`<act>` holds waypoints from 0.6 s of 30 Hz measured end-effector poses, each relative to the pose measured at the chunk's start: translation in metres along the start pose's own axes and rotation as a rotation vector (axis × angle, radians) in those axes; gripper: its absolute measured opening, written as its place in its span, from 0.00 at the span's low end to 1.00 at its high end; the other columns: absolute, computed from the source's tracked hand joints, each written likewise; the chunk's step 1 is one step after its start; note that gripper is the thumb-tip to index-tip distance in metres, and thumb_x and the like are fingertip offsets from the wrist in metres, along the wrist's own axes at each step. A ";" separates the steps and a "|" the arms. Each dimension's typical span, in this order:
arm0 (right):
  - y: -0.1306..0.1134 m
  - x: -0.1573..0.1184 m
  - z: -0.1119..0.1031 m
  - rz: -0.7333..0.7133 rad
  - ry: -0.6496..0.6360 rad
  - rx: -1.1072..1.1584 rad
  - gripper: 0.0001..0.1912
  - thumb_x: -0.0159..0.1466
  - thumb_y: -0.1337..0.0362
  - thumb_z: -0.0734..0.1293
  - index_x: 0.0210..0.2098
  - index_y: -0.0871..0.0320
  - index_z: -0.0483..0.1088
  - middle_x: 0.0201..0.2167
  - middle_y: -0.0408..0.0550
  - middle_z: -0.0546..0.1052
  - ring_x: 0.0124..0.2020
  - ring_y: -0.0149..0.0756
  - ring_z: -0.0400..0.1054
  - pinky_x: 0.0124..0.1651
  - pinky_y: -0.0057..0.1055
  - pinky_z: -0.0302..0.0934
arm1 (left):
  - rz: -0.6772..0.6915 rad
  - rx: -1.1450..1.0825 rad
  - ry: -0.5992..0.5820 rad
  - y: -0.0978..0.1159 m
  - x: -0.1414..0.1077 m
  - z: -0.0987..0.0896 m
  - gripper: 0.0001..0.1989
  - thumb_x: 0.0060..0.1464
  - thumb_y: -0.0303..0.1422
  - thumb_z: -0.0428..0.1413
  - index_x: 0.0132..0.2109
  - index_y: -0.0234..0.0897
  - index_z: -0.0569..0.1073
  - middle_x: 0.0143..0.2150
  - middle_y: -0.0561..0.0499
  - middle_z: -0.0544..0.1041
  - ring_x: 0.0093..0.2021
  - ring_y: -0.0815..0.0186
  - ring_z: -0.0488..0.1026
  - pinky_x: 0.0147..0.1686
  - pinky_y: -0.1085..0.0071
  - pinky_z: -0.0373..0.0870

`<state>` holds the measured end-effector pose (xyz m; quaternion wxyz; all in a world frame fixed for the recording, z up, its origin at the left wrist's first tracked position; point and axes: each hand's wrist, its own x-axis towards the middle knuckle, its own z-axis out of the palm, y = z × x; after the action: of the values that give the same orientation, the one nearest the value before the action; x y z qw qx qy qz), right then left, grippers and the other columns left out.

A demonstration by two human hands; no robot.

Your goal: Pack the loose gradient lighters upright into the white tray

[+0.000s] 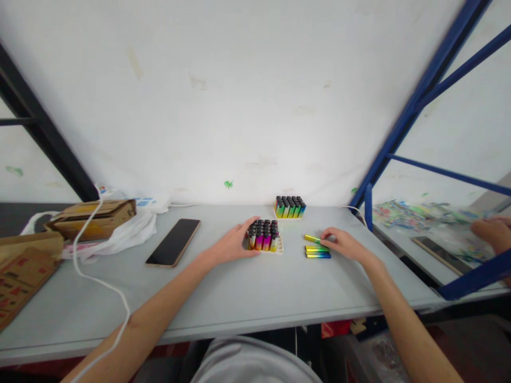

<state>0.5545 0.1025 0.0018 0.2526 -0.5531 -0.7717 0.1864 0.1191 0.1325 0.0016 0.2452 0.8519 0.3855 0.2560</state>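
My left hand point(235, 242) grips the left side of a white holder point(280, 244) with its thumb and fingers apart around it. Rows of upright lighters point(262, 238) with black tops and pink, yellow and white bodies fill most of this holder; bare slots show along its right side. Between the fingertips of my right hand point(339, 243) is a slim, shiny yellow-green tube point(312, 239), tilted just above the table. Below it lie a few similar yellow-to-blue tubes point(318, 254), side by side. Whether these are lighter bodies or sleeves I cannot tell.
A second block of upright lighters point(290, 207) stands near the wall. On the left are a phone point(173, 242), a cardboard box point(99, 218), a paper bag point(27, 271) and a white cable point(104, 287). Beyond the blue frame point(415, 106), another person's hand point(493, 233) is near plastic-wrapped items.
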 end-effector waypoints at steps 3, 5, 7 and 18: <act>-0.006 0.004 0.004 0.024 0.084 0.083 0.23 0.65 0.42 0.69 0.41 0.56 0.77 0.40 0.54 0.83 0.41 0.47 0.77 0.42 0.41 0.71 | 0.005 0.002 -0.002 0.000 0.000 0.000 0.55 0.52 0.44 0.69 0.79 0.42 0.50 0.69 0.39 0.72 0.65 0.47 0.72 0.68 0.52 0.66; -0.014 0.011 0.006 0.020 0.199 0.191 0.24 0.63 0.41 0.72 0.42 0.56 0.78 0.41 0.54 0.83 0.42 0.48 0.77 0.43 0.42 0.71 | 0.006 -0.005 -0.005 0.000 0.000 -0.001 0.55 0.52 0.44 0.69 0.79 0.42 0.50 0.70 0.38 0.71 0.66 0.47 0.71 0.69 0.51 0.65; -0.026 0.021 0.008 0.020 0.310 0.350 0.25 0.59 0.41 0.76 0.43 0.55 0.79 0.41 0.53 0.83 0.44 0.48 0.77 0.46 0.44 0.72 | 0.009 -0.025 -0.011 -0.001 0.001 -0.001 0.55 0.52 0.45 0.69 0.78 0.43 0.50 0.70 0.39 0.71 0.65 0.47 0.72 0.68 0.51 0.66; -0.133 0.070 0.034 0.010 0.259 1.193 0.24 0.61 0.39 0.75 0.43 0.49 0.70 0.35 0.43 0.79 0.34 0.37 0.75 0.42 0.38 0.74 | 0.003 -0.059 -0.023 0.004 0.004 -0.010 0.53 0.50 0.42 0.70 0.77 0.47 0.55 0.69 0.44 0.73 0.59 0.50 0.77 0.62 0.55 0.71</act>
<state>0.4151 0.1259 0.0628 0.6099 -0.3382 -0.4945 0.5189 0.1177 0.1356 0.0123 0.2743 0.8479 0.3734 0.2577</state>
